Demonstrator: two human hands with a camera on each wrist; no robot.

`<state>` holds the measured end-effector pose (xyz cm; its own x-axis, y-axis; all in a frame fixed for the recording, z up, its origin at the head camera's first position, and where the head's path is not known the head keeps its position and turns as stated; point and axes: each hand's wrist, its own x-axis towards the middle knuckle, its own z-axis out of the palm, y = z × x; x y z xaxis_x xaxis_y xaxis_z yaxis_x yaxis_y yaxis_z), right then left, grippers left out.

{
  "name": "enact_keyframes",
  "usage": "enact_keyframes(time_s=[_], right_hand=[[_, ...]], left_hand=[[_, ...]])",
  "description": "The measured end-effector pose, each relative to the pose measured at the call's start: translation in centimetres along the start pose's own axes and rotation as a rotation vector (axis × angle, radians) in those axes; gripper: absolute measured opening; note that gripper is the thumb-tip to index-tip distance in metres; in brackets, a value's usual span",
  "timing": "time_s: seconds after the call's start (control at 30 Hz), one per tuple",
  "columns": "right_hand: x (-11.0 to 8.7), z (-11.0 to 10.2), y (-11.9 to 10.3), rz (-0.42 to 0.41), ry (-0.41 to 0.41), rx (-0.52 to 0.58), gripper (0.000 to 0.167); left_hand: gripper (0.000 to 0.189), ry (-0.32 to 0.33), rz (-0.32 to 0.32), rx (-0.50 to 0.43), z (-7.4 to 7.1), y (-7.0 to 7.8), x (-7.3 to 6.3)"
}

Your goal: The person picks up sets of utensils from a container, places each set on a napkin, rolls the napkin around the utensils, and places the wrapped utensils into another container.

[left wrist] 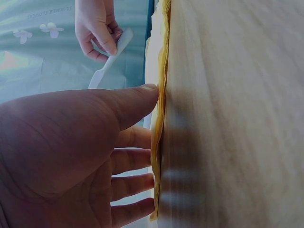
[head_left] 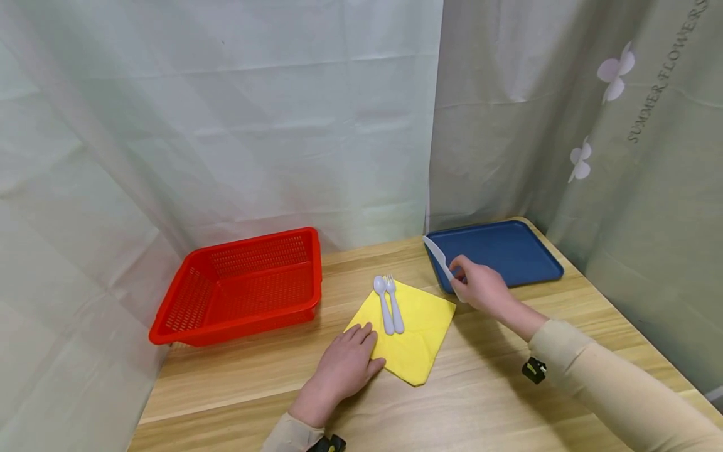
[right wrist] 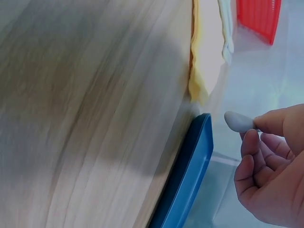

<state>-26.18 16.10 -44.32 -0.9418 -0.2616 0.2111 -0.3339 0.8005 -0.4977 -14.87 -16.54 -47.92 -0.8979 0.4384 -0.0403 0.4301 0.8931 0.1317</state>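
A yellow napkin (head_left: 420,326) lies on the table with a pale plastic spoon (head_left: 383,304) and fork (head_left: 395,304) side by side on it. My left hand (head_left: 347,361) rests on the napkin's left edge, fingers extended; in the left wrist view its thumb and fingertips touch the yellow edge. My right hand (head_left: 480,284) pinches a pale plastic knife (head_left: 439,256) by its handle between thumb and fingers. The knife is raised beside the left edge of the blue tray (head_left: 503,248), blade pointing away. In the right wrist view the handle's rounded end sticks out past the thumb.
A red plastic basket (head_left: 260,295) with slotted walls stands at the left of the wooden table (head_left: 452,402). The blue tray sits at the back right. Pale curtains (head_left: 271,125) hang behind the table and on both sides.
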Motion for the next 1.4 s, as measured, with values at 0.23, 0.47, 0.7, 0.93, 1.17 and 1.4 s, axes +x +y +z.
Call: enact_keyframes(time_s=[0.23,0.47,0.7,0.93,1.17,1.4], right_hand=[[-0.2,0.5,-0.8,0.008,-0.03,0.051,0.018],[-0.1,1.6,-1.4,-0.021,-0.045,0.098,0.014],[0.0,2.3,-2.3,-0.032,-0.094,0.116,0.011],[0.2,3.3,-3.2,-0.026,-0.13,0.138,0.01],[0.3,4.6,-4.0,-0.038,-0.133,0.154,0.014],[0.2,5.6,-4.7,-0.001,-0.155,0.168,0.015]], left_hand=[[0.061,-0.007,0.004,-0.006,0.0,0.0,-0.1],[0.06,0.0,0.006,0.001,0.2,-0.1,0.0],[0.06,0.004,0.007,0.009,0.4,-0.2,0.1],[0.061,-0.004,0.003,0.007,0.3,-0.2,0.1],[0.061,-0.011,-0.003,0.002,0.3,-0.3,0.2],[0.062,-0.018,-0.003,0.009,0.3,-0.4,0.4]])
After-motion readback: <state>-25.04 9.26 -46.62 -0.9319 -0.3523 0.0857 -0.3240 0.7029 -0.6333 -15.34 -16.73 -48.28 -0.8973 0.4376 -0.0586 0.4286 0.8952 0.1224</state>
